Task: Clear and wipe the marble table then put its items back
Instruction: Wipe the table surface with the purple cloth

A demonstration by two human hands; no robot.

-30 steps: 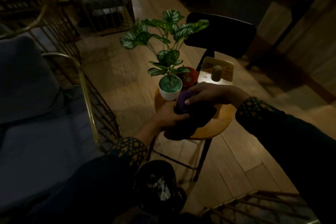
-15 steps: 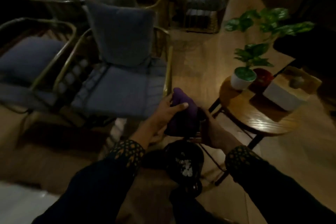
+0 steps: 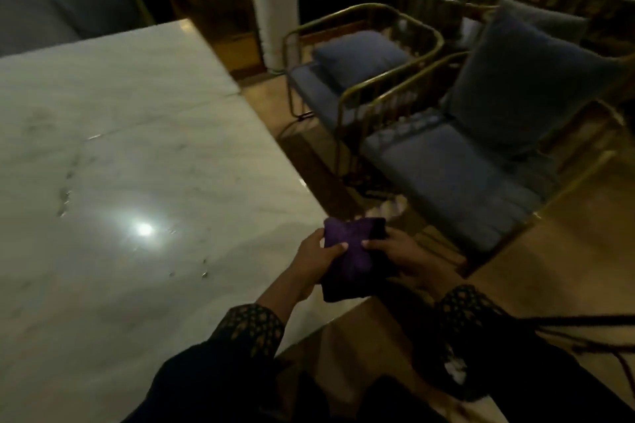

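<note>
The marble table (image 3: pixel 137 148) lies bare before you, with a few specks near its right edge. Just off that edge, near the corner closest to you, your left hand (image 3: pixel 318 252) and right hand (image 3: pixel 398 254) both pinch the purple cloth (image 3: pixel 350 251). Fold it into a flat pad, then lay it down and sweep in overlapping strokes.

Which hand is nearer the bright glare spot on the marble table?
Left. The left hand grips the purple cloth over the marble table's near edge, on the side of the glare spot. The right hand holds the cloth's far side, beyond the edge.
</note>
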